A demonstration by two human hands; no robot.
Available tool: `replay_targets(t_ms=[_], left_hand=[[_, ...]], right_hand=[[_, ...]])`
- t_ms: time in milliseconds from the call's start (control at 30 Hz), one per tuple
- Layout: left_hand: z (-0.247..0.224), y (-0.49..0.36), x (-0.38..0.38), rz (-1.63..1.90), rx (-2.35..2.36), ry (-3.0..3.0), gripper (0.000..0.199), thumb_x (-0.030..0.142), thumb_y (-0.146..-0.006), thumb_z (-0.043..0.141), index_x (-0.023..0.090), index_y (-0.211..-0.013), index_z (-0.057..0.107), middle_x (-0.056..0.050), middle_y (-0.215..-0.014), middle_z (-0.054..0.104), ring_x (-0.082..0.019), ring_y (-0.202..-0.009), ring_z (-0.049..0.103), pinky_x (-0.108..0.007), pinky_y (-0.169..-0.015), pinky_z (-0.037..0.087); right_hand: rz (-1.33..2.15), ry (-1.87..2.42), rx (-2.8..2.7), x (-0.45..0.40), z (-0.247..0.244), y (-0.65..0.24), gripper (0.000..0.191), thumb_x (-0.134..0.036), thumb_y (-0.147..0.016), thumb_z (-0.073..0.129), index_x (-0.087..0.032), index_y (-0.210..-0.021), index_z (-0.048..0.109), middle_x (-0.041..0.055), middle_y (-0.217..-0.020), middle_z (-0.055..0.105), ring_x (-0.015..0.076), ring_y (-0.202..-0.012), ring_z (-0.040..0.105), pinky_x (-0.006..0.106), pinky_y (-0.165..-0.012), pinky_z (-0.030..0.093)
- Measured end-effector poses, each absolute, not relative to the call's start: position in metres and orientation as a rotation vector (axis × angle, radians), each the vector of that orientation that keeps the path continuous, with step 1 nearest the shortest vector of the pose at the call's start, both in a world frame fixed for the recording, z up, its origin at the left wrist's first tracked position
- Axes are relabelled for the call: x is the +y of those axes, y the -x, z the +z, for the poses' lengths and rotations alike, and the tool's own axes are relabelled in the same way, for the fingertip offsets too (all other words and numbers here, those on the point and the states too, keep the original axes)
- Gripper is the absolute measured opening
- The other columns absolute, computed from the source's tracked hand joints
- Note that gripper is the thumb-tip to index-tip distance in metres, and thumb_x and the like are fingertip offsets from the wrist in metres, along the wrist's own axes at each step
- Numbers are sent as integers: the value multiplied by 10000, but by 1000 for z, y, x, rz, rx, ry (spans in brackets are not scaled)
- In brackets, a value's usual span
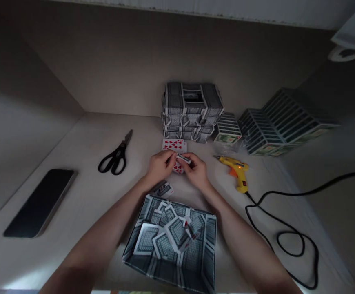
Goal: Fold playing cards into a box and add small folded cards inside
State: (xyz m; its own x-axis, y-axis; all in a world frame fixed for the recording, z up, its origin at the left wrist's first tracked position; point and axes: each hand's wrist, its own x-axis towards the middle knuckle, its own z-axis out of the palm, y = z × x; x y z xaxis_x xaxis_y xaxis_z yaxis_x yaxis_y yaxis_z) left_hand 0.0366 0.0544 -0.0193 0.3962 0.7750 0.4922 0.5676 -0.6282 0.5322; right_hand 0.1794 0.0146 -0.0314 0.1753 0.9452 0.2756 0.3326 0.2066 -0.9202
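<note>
Between my two hands is a small, narrow folded playing card (pixel 184 159), its dark patterned back showing. My left hand (pixel 161 165) pinches its left end, and my right hand (pixel 196 169) grips the right end with thumb and fingers. Just behind and under them lie red-heart playing cards (pixel 174 144), face up and partly covered by my fingers. Near my left wrist rests another loose card (pixel 164 190). Closer to me stands an open box made of playing cards (pixel 209 245), with several loose cards (pixel 147 240) inside it.
A stacked card-built structure (pixel 192 110) stands against the back wall. Right of it are several card packs (pixel 266 130). A yellow glue gun (pixel 240 171) with a looping black cord (pixel 272 192) lies at right. Black scissors (pixel 116 157) and a phone (pixel 39 204) lie at left.
</note>
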Motion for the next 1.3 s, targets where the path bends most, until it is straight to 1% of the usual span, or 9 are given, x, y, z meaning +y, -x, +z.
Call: replay_targets(t_ms=[100,267,367,500,667,833,967,1133,1300], left_hand=[[-19,-37,55,1023,1165,-2325,262,313,-883,390,164,-779,578,-20,-681,618,-114,-626,557,-217,-593,406],[-21,-37,54,1003,1149,-2190,279,260,-827,475,164,-1089,492,-49,-921,652,-129,-734,606,-225,-639,447],[-22,-37,53,1014,1166,-2171,235,186,-807,455,166,-1034,513,-42,-915,653,-121,-715,600,-223,-639,453],[-23,-37,54,1092,1142,-2161,200,156,-801,443,171,-948,578,-18,-838,663,-95,-633,578,-199,-582,441],[-23,-36,56,1147,1078,-2191,241,132,-776,476,184,-963,618,-28,-902,678,-111,-742,611,-214,-654,475],[-23,-36,56,1111,1057,-2278,258,105,-756,485,189,-949,633,-33,-920,682,-132,-837,619,-258,-768,483],[-23,-35,56,1107,994,-2313,233,96,-754,474,180,-895,639,-34,-892,678,-131,-833,613,-267,-784,479],[-21,-35,56,1107,911,-2312,238,92,-770,431,171,-838,645,-41,-844,668,-135,-816,605,-272,-767,477],[-19,-36,56,1097,990,-2172,348,52,-741,390,183,-971,616,-34,-954,660,-131,-889,599,-279,-828,462]], right_hand=[[696,1359,-1352,16,-34,-180,262,-433,-755,563,-188,-839,604,10,-747,646,110,-532,514,222,-500,396],[772,1398,-1251,17,-35,-181,274,-467,-802,495,-201,-859,523,-37,-636,570,77,-379,455,204,-390,350],[786,1401,-1302,15,-32,-180,270,-466,-826,459,-206,-885,504,-40,-630,573,80,-372,483,203,-391,367],[760,1404,-1396,11,-26,-179,281,-454,-872,381,-209,-916,510,-56,-491,530,113,-385,519,215,-424,399],[803,1387,-1371,10,-26,-180,354,-481,-899,273,-219,-817,496,-44,-429,515,135,-369,532,234,-391,399],[889,1350,-1319,10,-26,-180,335,-490,-887,304,-219,-873,501,-46,-458,535,135,-358,543,232,-360,401],[942,1319,-1278,9,-24,-179,333,-496,-855,382,-214,-970,518,-43,-538,579,125,-351,545,228,-341,406],[1144,1260,-1176,13,-23,-180,310,-493,-782,504,-208,-906,506,-58,-565,578,120,-332,540,223,-306,408],[1178,1257,-1081,16,-24,-179,259,-442,-762,543,-207,-859,494,-60,-545,560,125,-328,528,236,-295,420]])
